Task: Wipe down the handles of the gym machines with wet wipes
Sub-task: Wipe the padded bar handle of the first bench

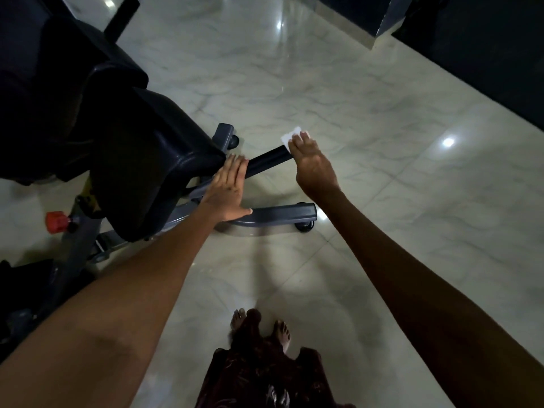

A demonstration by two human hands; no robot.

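Observation:
A black padded handle bar [269, 161] sticks out to the right from under the seat of a black gym bench [141, 166]. My right hand [313, 164] lies flat over the bar's outer end and presses a white wet wipe [290, 138] onto it with straight fingers. My left hand [228, 189] is flat, fingers straight, resting against the inner end of the bar beside the seat pad's edge.
The bench's grey base leg [282, 214] with a small black wheel [304, 226] lies on the pale marble floor below my hands. A red knob [56, 222] sits on the frame at left. My bare feet [260, 325] stand below. Dark equipment [477, 39] fills the upper right.

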